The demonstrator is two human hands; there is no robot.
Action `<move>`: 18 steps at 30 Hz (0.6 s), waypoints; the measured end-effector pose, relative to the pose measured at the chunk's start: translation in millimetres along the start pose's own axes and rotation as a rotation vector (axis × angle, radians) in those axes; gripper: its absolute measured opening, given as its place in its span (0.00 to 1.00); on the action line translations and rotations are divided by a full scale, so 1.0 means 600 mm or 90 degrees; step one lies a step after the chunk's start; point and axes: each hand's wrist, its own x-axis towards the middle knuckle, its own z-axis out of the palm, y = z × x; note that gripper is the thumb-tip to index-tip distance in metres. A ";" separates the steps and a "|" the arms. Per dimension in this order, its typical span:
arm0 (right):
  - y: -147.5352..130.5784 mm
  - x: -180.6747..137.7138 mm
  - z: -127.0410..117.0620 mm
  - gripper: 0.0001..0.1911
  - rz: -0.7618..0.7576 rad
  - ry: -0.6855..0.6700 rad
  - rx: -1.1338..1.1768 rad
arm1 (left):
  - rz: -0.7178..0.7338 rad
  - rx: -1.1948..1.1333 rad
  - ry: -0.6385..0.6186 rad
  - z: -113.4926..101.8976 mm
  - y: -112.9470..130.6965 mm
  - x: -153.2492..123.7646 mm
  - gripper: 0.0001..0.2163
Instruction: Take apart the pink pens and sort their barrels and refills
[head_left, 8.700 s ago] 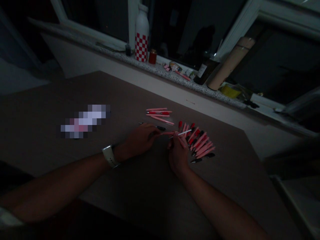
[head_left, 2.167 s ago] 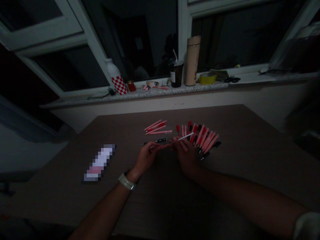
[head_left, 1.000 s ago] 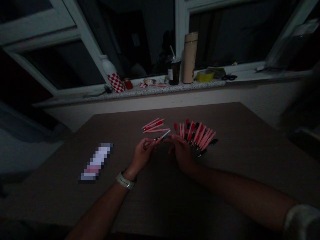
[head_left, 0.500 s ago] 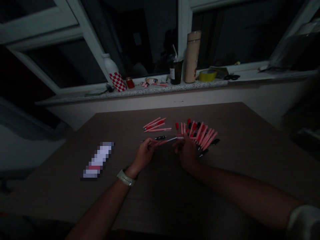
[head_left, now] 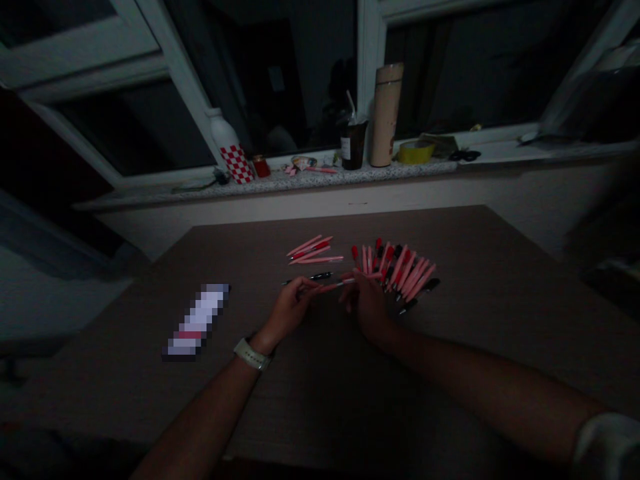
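My left hand, with a watch on its wrist, pinches one end of a pink pen. Its other pink part is pinched in my right hand. A short pale stretch, like a refill, shows between the two pink parts. Just beyond my left fingers lies a black pen. Farther back is a small group of pink pens with a red one among them. Beside my right hand several pink pens lie in a row, mixed with red and black pens or caps.
A phone-like item, blurred out, lies on the left of the brown table. Along the windowsill stand a checkered bottle, a small red jar, a cup with a straw, a tan flask and yellow tape.
My right hand has shifted slightly left, bringing its pink part closer to the one in my left hand. Less of the pale stretch shows between them. My left hand stays nearly still.
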 end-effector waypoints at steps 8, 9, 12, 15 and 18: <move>0.005 -0.007 0.005 0.16 -0.010 -0.072 -0.037 | -0.028 -0.047 0.006 0.000 0.003 -0.002 0.12; 0.006 -0.008 0.005 0.16 -0.012 -0.073 -0.040 | -0.028 -0.050 0.006 -0.001 0.002 -0.002 0.12; 0.007 -0.010 0.006 0.16 -0.022 -0.083 -0.056 | -0.035 -0.064 0.000 -0.003 -0.002 0.001 0.13; 0.006 -0.012 0.006 0.17 -0.041 -0.106 -0.080 | -0.060 -0.103 -0.004 -0.004 -0.005 0.003 0.14; 0.007 -0.012 0.004 0.18 -0.066 -0.118 -0.095 | -0.074 -0.119 0.000 -0.005 -0.005 0.002 0.15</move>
